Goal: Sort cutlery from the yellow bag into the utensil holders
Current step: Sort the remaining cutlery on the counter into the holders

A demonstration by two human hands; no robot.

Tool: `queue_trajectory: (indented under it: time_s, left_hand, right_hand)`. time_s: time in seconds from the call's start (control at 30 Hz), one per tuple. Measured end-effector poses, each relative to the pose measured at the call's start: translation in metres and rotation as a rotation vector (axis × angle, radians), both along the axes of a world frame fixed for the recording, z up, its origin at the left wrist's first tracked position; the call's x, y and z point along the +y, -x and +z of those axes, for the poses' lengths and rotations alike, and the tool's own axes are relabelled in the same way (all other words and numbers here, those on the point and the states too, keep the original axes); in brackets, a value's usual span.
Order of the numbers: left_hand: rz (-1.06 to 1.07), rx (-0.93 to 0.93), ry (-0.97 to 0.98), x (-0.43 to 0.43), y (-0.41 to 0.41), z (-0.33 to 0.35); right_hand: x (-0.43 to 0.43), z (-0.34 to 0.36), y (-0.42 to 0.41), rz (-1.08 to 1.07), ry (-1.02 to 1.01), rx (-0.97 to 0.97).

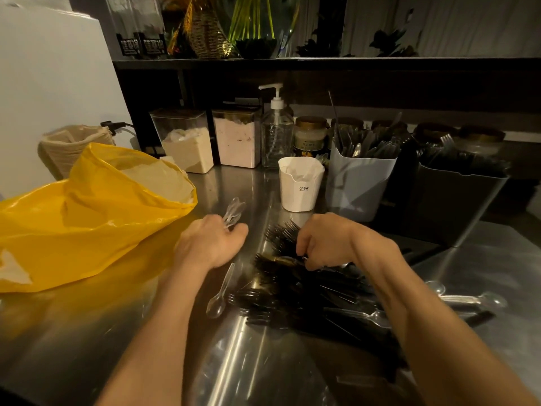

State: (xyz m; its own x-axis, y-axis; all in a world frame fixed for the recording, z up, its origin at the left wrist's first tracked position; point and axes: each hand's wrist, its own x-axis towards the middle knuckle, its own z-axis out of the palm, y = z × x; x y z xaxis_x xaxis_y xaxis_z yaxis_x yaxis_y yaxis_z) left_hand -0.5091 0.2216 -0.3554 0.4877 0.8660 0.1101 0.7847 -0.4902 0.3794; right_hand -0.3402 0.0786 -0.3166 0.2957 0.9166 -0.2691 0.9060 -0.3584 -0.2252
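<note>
A crumpled yellow bag [87, 218] lies open at the left of the steel counter. My left hand [212, 243] grips a bunch of clear plastic spoons [234, 210] beside the bag's mouth. My right hand [325, 241] holds a bundle of black plastic forks [282, 234], tines pointing up and left. Under it spreads a pile of black cutlery [307, 300]. One clear spoon [218, 300] lies loose left of the pile. Behind stand a white holder [300, 189], a grey holder [358, 183] full of cutlery and a dark holder [456, 197] with forks.
Two clear canisters of powder [187, 142] [237, 136], a pump bottle [276, 133] and jars line the back wall under a dark shelf. A stack of paper filters [73, 145] sits behind the bag. More clear spoons [468, 298] lie at the right.
</note>
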Motion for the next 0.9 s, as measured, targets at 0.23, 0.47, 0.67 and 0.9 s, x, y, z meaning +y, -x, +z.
queue_trajectory:
  time_s: [0.23,0.47,0.67,0.9]
  left_hand:
    - [-0.055,0.329,0.14,0.004,0.015,0.001]
    - [-0.148,0.295,0.202,-0.004,0.007,0.003]
    - [0.049,0.075,-0.082,0.001,0.008,0.002]
    - [0.168,-0.85,0.296,-0.008,-0.001,0.018]
  right_hand:
    - [0.003,-0.011,0.002,-0.01,-0.053,-0.042]
    - [0.001,-0.012,0.002,0.011,-0.083,-0.028]
    - [0.0,-0.01,-0.002,0.046,-0.196,0.016]
    - [0.004,-0.006,0.02,0.249,-0.538,0.28]
